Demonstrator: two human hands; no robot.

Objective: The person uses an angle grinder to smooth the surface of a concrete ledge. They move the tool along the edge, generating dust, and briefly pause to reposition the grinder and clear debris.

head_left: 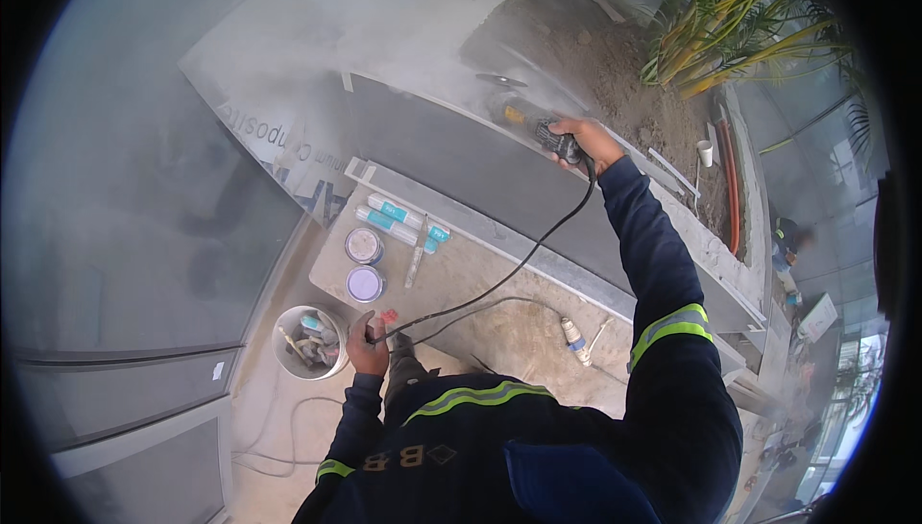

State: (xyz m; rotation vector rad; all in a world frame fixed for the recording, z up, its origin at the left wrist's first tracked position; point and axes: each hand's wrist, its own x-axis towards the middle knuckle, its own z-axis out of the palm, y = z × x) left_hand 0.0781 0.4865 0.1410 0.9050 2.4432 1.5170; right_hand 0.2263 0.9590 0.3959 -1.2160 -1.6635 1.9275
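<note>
My right hand (588,140) is wrapped round the rear of a black and yellow angle grinder (530,121), held out at arm's length over the upper edge of a grey panel (451,154). The thin disc (501,80) at its head shows side-on, amid pale dust. Whether the disc touches anything, I cannot tell. From the grinder's back end a black power cord (523,260) sags down toward my left hand (367,346). That hand is closed on the cord, low and close to my body, beside a white bucket.
The white bucket (336,361) holds tools and scraps. Two round tins (365,284), sealant tubes (384,221) and a flat blade-like tool (417,253) lie near the panel's foot. A cable connector (576,341) rests on the floor. Behind the panel are soil (586,53) and a palm (720,24).
</note>
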